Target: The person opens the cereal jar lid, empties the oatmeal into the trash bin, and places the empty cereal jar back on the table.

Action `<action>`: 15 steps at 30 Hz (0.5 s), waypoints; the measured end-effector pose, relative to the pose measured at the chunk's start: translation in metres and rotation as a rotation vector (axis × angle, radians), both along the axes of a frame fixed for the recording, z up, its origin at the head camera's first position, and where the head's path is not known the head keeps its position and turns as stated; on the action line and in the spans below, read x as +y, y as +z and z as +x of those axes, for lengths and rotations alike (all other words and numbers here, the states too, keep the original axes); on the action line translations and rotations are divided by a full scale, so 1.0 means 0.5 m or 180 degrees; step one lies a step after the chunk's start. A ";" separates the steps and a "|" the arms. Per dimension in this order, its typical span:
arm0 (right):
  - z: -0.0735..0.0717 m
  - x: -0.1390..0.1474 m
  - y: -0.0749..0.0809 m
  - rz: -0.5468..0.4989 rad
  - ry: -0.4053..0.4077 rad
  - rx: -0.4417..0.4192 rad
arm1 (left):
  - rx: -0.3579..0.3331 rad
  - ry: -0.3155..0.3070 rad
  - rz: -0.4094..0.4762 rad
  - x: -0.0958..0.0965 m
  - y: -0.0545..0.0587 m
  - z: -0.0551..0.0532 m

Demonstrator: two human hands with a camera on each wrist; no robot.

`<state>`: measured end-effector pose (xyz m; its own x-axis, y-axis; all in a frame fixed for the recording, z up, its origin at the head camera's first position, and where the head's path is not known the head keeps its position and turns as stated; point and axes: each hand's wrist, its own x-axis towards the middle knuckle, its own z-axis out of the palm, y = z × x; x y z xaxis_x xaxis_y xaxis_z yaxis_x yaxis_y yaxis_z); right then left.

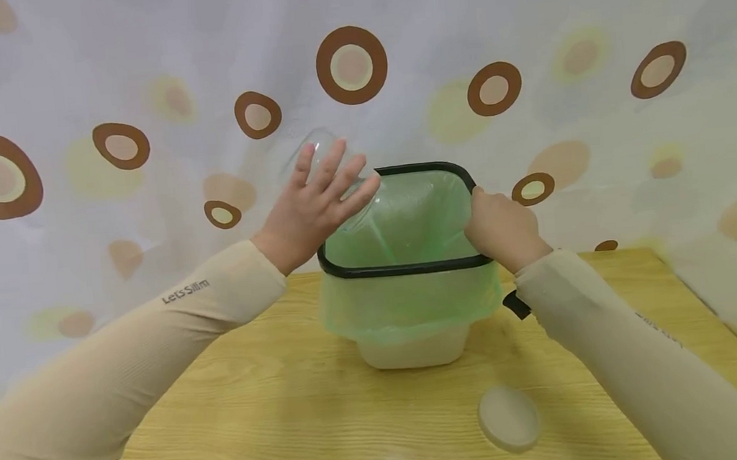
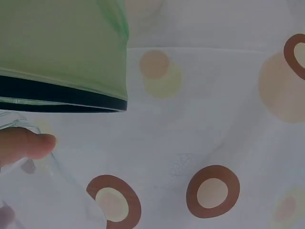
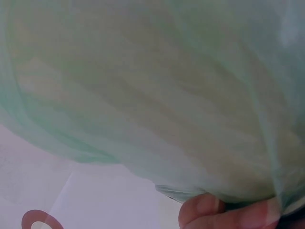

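Observation:
My left hand (image 1: 315,209) grips a clear, see-through jar (image 1: 317,140) above the left side of a small bin. The jar is tilted, its ridged neck (image 2: 16,119) close to the bin's black rim (image 1: 404,268); I see no contents in it. In the left wrist view, the thumb (image 2: 33,145) lies across the jar near its neck. My right hand (image 1: 505,226) grips the rim on the right side, its fingers (image 3: 238,214) against the bag. A thin green bag (image 1: 406,299) lines the bin and hangs over its pale body (image 1: 413,353).
A round beige lid (image 1: 509,418) lies on the wooden table (image 1: 259,412), in front of the bin. Behind stands a pale wall covering (image 1: 404,18) with brown ring patterns. A black tab (image 1: 516,305) sticks out beside the right wrist.

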<state>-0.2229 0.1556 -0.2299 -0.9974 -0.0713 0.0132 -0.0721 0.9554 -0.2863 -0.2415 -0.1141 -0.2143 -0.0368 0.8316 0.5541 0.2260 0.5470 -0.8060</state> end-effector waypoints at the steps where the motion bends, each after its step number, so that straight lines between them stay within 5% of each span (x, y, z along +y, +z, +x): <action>1: -0.001 0.003 0.000 -0.0013 0.0004 0.0015 | -0.0036 -0.0040 0.0049 0.001 -0.002 -0.001; 7: -0.006 0.013 -0.002 -0.0021 -0.0018 0.0035 | -0.0098 -0.0136 0.0159 0.013 -0.013 0.001; 15: -0.007 0.006 -0.002 0.0013 -0.0025 0.0022 | 0.0352 0.0098 -0.0300 0.004 0.004 0.015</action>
<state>-0.2263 0.1583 -0.2308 -0.9978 -0.0636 0.0198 -0.0666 0.9572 -0.2818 -0.2339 -0.1119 -0.2124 -0.0061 0.8797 0.4756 0.1174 0.4729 -0.8733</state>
